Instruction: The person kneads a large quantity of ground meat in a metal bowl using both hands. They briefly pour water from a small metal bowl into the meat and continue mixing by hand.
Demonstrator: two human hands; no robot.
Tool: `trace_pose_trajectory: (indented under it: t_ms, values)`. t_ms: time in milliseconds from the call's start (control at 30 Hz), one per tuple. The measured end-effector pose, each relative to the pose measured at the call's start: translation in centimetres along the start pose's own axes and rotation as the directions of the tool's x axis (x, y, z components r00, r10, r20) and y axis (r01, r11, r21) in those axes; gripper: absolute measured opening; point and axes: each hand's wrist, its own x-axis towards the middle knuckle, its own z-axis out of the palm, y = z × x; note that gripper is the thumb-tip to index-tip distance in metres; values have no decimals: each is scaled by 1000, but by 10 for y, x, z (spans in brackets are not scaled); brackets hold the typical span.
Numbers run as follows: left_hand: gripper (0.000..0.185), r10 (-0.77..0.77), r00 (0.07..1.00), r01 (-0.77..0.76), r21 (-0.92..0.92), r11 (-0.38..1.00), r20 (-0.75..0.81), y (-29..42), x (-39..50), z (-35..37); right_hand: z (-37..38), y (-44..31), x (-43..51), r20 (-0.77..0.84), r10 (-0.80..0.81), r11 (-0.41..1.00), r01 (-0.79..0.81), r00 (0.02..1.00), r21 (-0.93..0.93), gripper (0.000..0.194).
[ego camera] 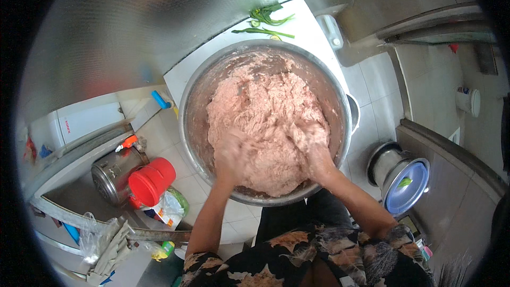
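A large round stainless steel basin holds a broad, sticky mass of pink ground meat. Smears of the meat cling to its inner wall. At the near left of the mass is my left hand, blurred by motion and touching the meat. My right hand presses into the near right of it, its fingers coated and partly sunk in. Blur and meat hide how the fingers of both hands are set.
Leafy greens lie on the white tabletop behind the basin. A plastic jug stands beyond its right corner. To the left are a red bucket and a metal pot. A blue strainer rests at the right.
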Motion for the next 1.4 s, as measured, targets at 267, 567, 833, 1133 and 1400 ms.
trace_pose_trajectory:
  t_ms: [267,567,833,1133,1400]
  values:
    - [57,-76,975,196,-655,729,207,70,98,29,45,43,89,-216,308,780,-117,927,614,56]
    - [47,-179,970,212,-204,956,167,2,20,-25,25,25,12,-170,265,589,-20,949,808,40]
    - [63,146,988,-136,-138,981,60,98,143,37,-15,6,130,183,477,57,-238,860,970,69]
    - [45,294,942,-329,272,904,162,3,0,-12,-6,15,9,101,-195,932,216,976,-291,50]
    - [49,-37,976,113,-356,928,214,56,132,-3,11,41,137,256,494,494,-510,831,704,88]
